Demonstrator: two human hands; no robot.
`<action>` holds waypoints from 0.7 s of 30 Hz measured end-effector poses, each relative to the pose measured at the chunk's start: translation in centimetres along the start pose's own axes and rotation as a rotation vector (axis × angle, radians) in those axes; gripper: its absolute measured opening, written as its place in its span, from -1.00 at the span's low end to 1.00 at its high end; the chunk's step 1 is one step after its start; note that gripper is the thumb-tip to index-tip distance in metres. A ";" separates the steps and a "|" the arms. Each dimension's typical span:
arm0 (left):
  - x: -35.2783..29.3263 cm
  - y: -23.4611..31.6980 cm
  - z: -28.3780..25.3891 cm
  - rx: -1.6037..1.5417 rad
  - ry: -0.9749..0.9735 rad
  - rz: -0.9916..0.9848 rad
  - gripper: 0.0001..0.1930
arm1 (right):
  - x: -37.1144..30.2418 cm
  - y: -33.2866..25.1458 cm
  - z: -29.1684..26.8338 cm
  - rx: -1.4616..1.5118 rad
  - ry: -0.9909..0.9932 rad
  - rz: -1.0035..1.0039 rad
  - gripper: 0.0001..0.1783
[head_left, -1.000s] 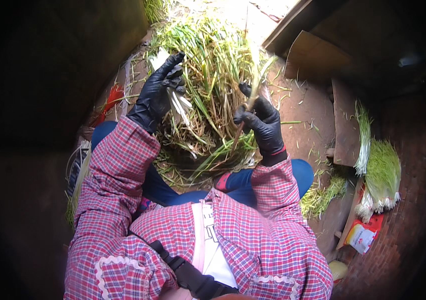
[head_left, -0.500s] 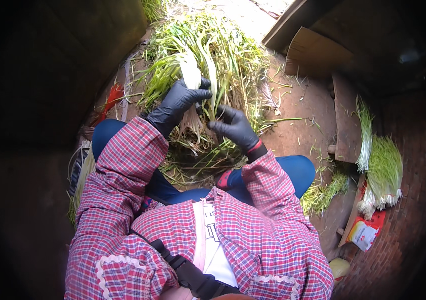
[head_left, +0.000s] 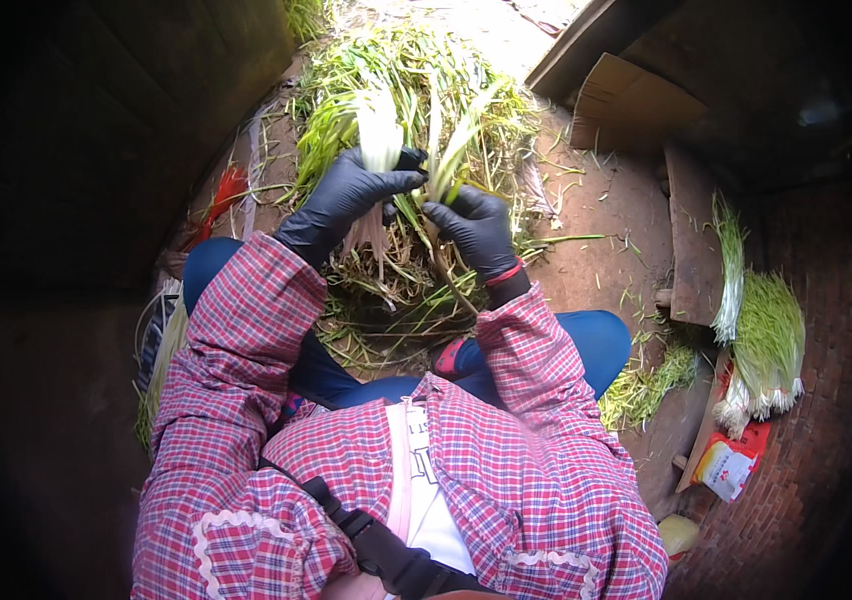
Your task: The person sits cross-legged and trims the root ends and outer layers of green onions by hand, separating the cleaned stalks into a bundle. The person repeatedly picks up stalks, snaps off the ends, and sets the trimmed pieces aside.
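In a black glove, my left hand [head_left: 341, 200] is closed around a bunch of white-stemmed greens [head_left: 378, 130], their pale stems pointing up and the other ends hanging below the palm. My right hand [head_left: 479, 230], also gloved in black, pinches a single leafy green stalk [head_left: 453, 160] just right of the bunch. A thin brownish strip trails down beneath the right fingers. The two hands are close together, fingertips nearly touching. Right beyond them lies a large heap of loose greens [head_left: 466, 95].
Bundled greens with white roots [head_left: 768, 345] lie at the right, beside a red and white packet [head_left: 726, 468]. A cardboard piece [head_left: 631, 105] stands at the back right. Leaf trimmings [head_left: 651, 385] lie by my right knee. Red strings [head_left: 224, 200] are at the left.
My right hand has moved slightly up and now pinches a leafy stalk that leans to the right. The left hand still holds the bunch, shifted a little.
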State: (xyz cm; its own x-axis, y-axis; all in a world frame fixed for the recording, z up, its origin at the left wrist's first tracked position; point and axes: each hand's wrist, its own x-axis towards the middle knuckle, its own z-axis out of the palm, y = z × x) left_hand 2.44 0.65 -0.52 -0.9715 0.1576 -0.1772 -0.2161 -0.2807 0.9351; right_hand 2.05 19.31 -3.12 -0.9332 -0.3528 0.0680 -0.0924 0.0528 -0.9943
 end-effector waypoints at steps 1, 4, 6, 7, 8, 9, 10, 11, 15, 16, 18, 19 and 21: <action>0.1 -0.2 0.1 0.032 -0.001 -0.001 -0.70 | 0.1 -0.1 0.3 -0.022 -0.010 -0.090 -0.82; 0.6 -0.9 0.4 0.024 0.063 0.010 -0.73 | -0.3 0.3 1.2 -0.038 0.004 -0.149 -0.82; 1.0 -0.8 -0.2 0.064 0.172 -0.066 -0.76 | -1.3 1.3 0.5 0.055 0.038 -0.063 -0.84; 1.2 -0.6 -0.5 -0.119 0.148 0.034 -0.81 | -1.9 2.0 -0.6 -0.099 0.034 -0.149 -0.82; 1.1 -0.1 -1.4 -0.257 0.088 -0.009 -0.86 | -2.7 2.7 -2.0 -0.305 0.020 -0.208 -0.81; 1.1 0.3 -2.0 -0.232 0.155 0.029 -0.85 | -3.4 3.5 -3.6 -0.491 0.012 -0.279 -0.80; 1.2 0.9 -2.6 -0.228 0.176 0.098 -0.84 | -4.1 4.3 -5.4 -0.674 -0.031 -0.330 -0.79; 1.0 1.5 -3.4 -0.286 0.186 0.075 -0.83 | -4.9 5.0 -7.3 -0.813 -0.011 -0.299 -0.78; 0.9 3.1 -4.9 -0.307 0.320 0.122 -0.79 | -6.0 4.1 -15.0 -1.299 -0.185 0.203 -0.70; 0.8 3.1 -4.6 -0.333 0.256 0.117 -0.79 | -5.4 3.1 -16.0 -1.417 -0.260 0.469 -0.64; 0.7 2.7 -3.2 -0.380 0.200 0.135 -0.78 | -2.9 0.8 -15.7 -1.403 -0.136 0.530 -0.55; 0.6 2.4 -2.2 -0.351 0.222 0.123 -0.79 | -1.8 -0.6 -14.4 -1.267 -0.124 0.346 -0.52; 0.2 1.8 -0.5 -0.342 0.180 0.077 -0.79 | 1.1 -2.1 -8.5 -0.690 -0.077 -0.161 -0.39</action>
State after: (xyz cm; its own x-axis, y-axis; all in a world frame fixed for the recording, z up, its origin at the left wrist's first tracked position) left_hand 1.78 -0.33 0.94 -0.9811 -0.0366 -0.1902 -0.1325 -0.5894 0.7969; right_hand -1.72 26.79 -0.29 -0.8646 -0.4697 0.1787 -0.4497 0.5645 -0.6921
